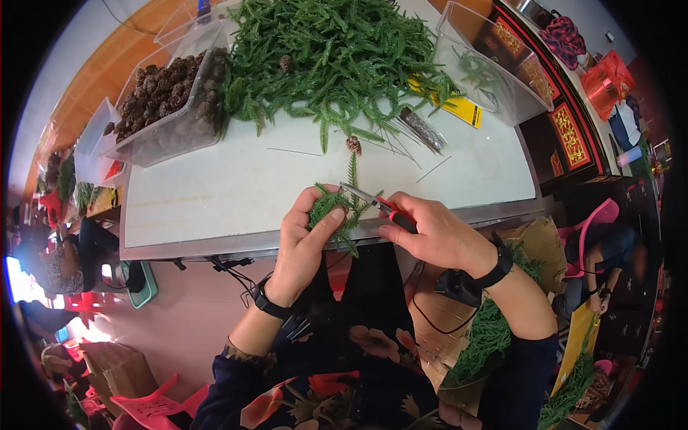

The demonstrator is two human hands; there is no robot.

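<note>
Here, in the head view, the left hand (304,236) pinches a bundle of green fir sprigs (337,208) over the near edge of the bench (215,193), grip pressed around the stems. The right hand (433,233) closes on red-handled pliers (380,204), tips at the bundle; a binding or trimming step, seemingly. Next calls for steady tips. Beyond lie loose wires (401,147), a fir heap (337,57), a pinecone tub (168,100), none obstructing.
</note>
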